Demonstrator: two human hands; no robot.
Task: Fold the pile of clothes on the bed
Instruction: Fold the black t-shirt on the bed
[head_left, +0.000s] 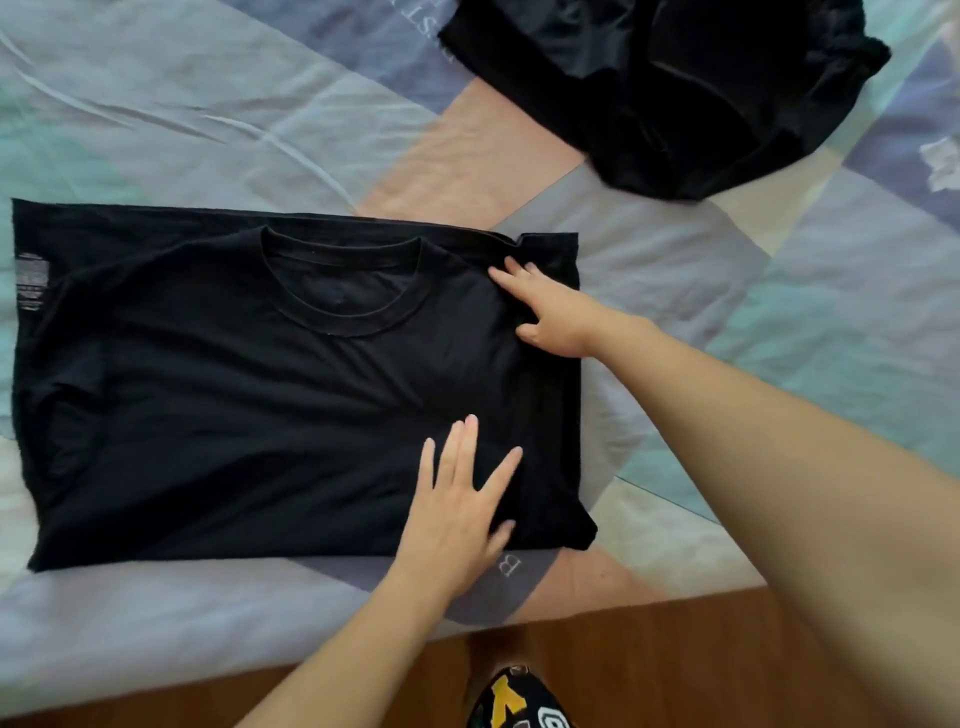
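Pastel patchwork bedspread (156, 104), wooden floor (649, 670)

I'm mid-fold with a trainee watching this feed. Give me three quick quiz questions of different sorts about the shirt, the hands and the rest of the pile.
1. True or false: the left hand lies flat, fingers straight, on the black T-shirt.
2. Where is the right hand? A) on the shirt's right edge, near the shoulder B) on the collar C) on the pile of dark clothes
3. Fill in: the pile of dark clothes lies on the bedsheet toward the upper ____ of the view.

Key: 1 true; 2 A; 3 right.
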